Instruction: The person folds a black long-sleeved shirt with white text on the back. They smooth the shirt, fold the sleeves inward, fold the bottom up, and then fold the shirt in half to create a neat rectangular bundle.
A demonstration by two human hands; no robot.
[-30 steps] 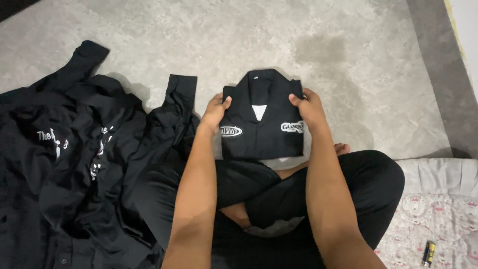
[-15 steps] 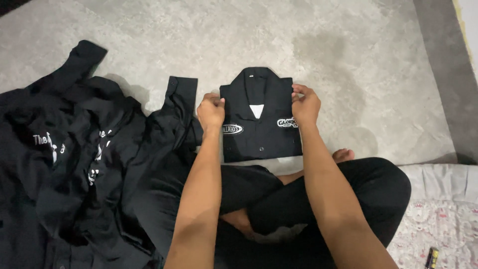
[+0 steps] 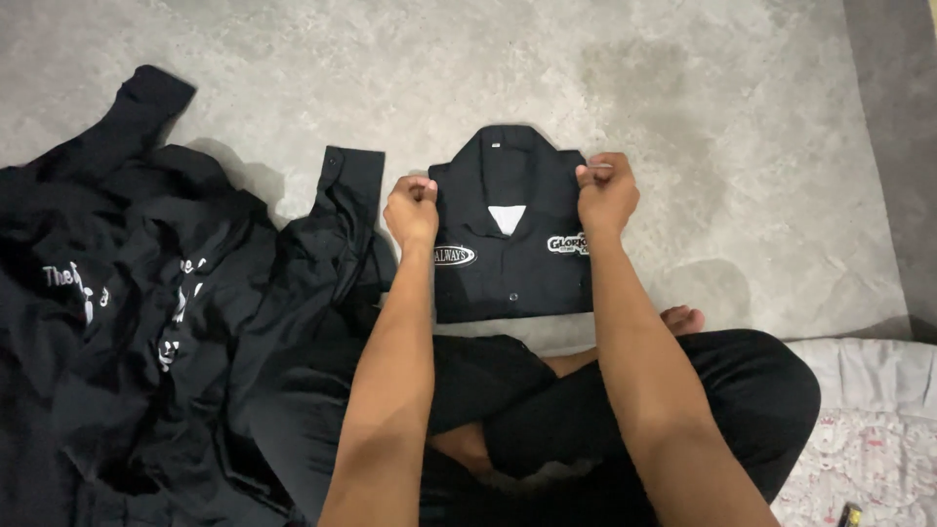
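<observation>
A black collared shirt (image 3: 510,263), folded into a neat rectangle with white chest patches and a small white tag, lies on the grey floor in front of my crossed legs. My left hand (image 3: 411,209) pinches the shirt's upper left shoulder corner with its fingers closed. At the upper right shoulder corner my right hand (image 3: 606,191) grips the cloth the same way. Both forearms reach straight out from me over my knees.
A heap of unfolded black shirts (image 3: 146,322) with white print spreads over the floor on the left, one cuffed sleeve (image 3: 344,185) reaching next to the folded shirt. A pale patterned mat (image 3: 869,439) lies at the lower right. The grey concrete floor (image 3: 683,98) stretches beyond.
Both hands have slid up from the shirt's chest area to its shoulder corners and closed on the cloth. The folded shirt now lies a little farther from me.
</observation>
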